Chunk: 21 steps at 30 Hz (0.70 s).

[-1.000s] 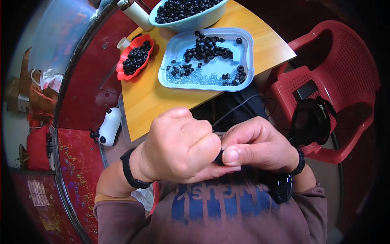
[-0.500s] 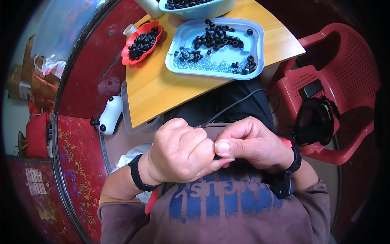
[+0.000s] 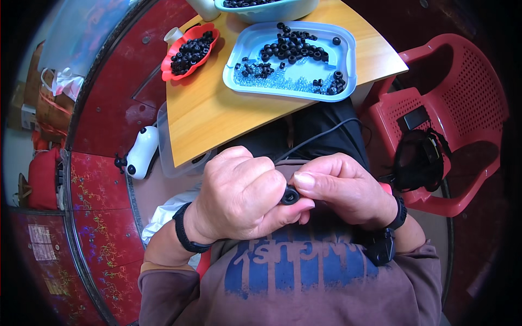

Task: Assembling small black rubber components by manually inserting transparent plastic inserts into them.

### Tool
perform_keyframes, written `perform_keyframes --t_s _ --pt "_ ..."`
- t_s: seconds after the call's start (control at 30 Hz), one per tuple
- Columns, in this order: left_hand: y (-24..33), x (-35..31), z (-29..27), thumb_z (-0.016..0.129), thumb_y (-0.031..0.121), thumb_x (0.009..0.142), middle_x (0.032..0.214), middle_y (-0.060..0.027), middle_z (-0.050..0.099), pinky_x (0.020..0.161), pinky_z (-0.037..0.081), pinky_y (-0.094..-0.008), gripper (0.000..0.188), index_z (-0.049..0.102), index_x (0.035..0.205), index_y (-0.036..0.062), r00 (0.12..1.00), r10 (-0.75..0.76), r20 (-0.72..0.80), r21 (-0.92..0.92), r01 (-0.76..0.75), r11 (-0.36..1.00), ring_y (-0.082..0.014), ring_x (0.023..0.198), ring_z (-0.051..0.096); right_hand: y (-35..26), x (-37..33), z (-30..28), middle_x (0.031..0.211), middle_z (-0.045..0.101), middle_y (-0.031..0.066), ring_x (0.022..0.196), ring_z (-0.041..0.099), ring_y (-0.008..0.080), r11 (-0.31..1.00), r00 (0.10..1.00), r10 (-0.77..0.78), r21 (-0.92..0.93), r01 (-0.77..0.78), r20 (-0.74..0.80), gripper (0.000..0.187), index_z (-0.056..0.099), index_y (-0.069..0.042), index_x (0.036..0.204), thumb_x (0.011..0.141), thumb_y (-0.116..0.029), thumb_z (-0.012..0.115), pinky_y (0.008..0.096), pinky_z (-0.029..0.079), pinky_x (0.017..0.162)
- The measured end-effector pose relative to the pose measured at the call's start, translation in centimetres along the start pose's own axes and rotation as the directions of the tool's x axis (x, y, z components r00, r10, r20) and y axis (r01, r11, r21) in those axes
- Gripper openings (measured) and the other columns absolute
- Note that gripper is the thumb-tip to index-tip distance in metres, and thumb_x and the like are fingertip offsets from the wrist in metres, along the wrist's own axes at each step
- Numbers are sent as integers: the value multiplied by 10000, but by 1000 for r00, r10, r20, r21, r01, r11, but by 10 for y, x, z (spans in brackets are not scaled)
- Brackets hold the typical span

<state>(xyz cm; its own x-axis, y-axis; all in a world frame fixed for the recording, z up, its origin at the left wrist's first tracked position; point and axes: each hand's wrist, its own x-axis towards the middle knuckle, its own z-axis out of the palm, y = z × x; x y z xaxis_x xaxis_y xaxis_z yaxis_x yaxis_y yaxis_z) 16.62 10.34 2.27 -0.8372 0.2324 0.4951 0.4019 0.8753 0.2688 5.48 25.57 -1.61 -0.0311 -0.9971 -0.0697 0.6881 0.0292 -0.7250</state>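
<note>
Pinching a black ring-shaped piece (image 3: 290, 196), my left hand (image 3: 243, 191) curls fist-like; my right hand (image 3: 348, 187) bends half closed just beside; I cannot tell whether it grips too.

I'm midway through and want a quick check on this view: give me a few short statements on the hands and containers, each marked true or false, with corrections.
1. The left hand holds a black ring-shaped piece. True.
2. The right hand is held far apart from the left hand. False: it is close beside it.
3. The red dish holds black pieces. True.
4. The pale blue tray holds only clear beads. False: black pieces lie in it too.
5. The red chair stands to the right of the wooden table. True.
</note>
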Motion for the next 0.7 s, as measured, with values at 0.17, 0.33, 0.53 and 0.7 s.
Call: perform_keyframes --t_s 0.17,0.33,0.53,0.7 --pt "-2 0 0 732 300 662 507 -38 347 408 266 -312 427 380 536 92 1000 3 8 7 -3 1000 -202 397 344 0 2 -1 730 595 -7 643 541 44 1000 1000 2 8 -2 -7 302 636 -33 836 918 -297 515 178 453 607" --pt "-3 1 1 721 320 684 508 -41 354 414 279 -316 429 386 541 94 999 -34 25 -9 34 999 -209 407 361 -1 2 -3 730 602 4 642 546 49 1000 1000 -3 29 3 -1 290 638 -35 841 919 -285 515 178 453 608" --pt "-18 10 -8 654 322 781 561 -57 404 452 320 -305 344 498 682 31 942 -332 36 -48 334 941 -192 479 418 -2 1 -7 754 631 52 657 572 90 997 997 -16 75 22 -81 264 635 -15 893 912 -254 526 199 465 626" --pt "-76 15 -26 558 304 873 607 64 383 450 256 -203 265 519 779 59 690 -723 14 -410 664 626 -17 515 340 -10 -9 -6 761 632 68 685 582 106 996 991 -89 -17 88 -102 243 631 19 944 898 -205 548 215 466 656"
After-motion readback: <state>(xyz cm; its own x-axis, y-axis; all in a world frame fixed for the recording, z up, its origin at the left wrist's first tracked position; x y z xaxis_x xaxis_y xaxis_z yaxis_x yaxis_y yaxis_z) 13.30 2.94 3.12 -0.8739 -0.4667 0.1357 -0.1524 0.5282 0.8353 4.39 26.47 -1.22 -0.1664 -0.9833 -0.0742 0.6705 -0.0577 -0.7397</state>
